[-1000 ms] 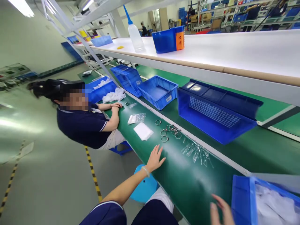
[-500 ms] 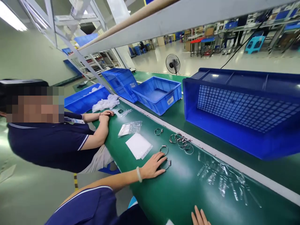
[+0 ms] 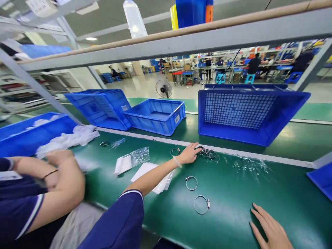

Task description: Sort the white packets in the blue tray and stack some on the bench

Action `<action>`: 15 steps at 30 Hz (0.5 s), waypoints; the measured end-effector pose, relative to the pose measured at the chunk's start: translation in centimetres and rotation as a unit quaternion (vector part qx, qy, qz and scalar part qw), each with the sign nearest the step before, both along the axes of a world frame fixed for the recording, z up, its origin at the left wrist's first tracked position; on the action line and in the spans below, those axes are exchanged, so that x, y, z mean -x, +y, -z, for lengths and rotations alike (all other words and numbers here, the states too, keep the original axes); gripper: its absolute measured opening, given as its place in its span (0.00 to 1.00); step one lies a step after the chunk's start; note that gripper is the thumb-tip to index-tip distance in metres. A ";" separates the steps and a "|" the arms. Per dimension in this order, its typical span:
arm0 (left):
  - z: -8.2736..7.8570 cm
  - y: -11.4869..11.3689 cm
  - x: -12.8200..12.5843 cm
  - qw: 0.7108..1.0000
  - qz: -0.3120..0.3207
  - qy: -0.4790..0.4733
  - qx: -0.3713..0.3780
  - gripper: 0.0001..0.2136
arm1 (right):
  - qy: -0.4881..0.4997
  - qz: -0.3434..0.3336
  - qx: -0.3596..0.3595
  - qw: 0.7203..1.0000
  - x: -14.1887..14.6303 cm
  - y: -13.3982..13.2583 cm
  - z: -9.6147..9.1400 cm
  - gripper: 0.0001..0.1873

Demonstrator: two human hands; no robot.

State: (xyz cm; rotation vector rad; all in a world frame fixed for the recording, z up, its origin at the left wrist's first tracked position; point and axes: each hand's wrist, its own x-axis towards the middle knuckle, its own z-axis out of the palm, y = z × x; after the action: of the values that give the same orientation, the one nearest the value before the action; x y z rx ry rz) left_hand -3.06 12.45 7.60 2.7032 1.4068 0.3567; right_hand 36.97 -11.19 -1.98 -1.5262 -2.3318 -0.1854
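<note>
My left hand, with a pale bangle at the wrist, reaches to a cluster of metal hose clamps near the table's back rail. Its stretched fingers touch the left end of the cluster; a firm grip does not show. My right hand rests open at the lower right, holding nothing. Between my hands lie a round hose clamp and a nearer hose clamp. Another hose clamp lies just left of my left hand. White sheets lie partly under my left forearm.
A bagged white packet lies left of the sheets. Clear plastic bags are spread at the right. Blue crates line the far side. At the left, a co-worker's arms rest near white bags. A shelf beam crosses overhead.
My left hand has left the two nearer hose clamps and moved away from me to the cluster. More of my right hand shows. The view has turned and levelled.
</note>
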 end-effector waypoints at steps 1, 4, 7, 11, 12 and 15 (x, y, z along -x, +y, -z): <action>0.4 0.9 -0.1 1.000 0.015 0.004 0.006 0.22 | -0.003 0.015 -0.006 1.000 0.3 -0.3 -0.2 0.25; 1.5 2.1 0.0 1.000 0.017 -0.006 0.016 0.15 | -0.009 0.042 -0.010 0.999 0.9 -0.7 -0.3 0.25; 1.9 2.5 0.6 0.999 0.009 -0.021 0.030 0.12 | -0.004 0.051 0.009 0.999 1.1 -0.7 -0.7 0.24; 0.6 2.0 1.9 0.998 -0.011 -0.057 0.035 0.11 | 0.015 0.055 0.017 0.998 1.0 -0.7 -1.1 0.24; 0.1 1.5 2.2 0.997 -0.019 -0.067 0.033 0.11 | 0.014 0.050 0.013 0.999 0.8 -0.6 -1.0 0.24; -1.0 -0.8 3.2 0.994 -0.051 -0.099 0.019 0.11 | 0.003 0.011 -0.015 1.000 -0.4 0.1 0.3 0.23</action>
State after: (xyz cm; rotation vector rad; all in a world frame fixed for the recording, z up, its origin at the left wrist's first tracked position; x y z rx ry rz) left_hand -6.25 11.68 8.59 2.4919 1.4797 0.5824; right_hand 37.41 -11.13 -2.31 -1.5370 -2.2974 -0.2215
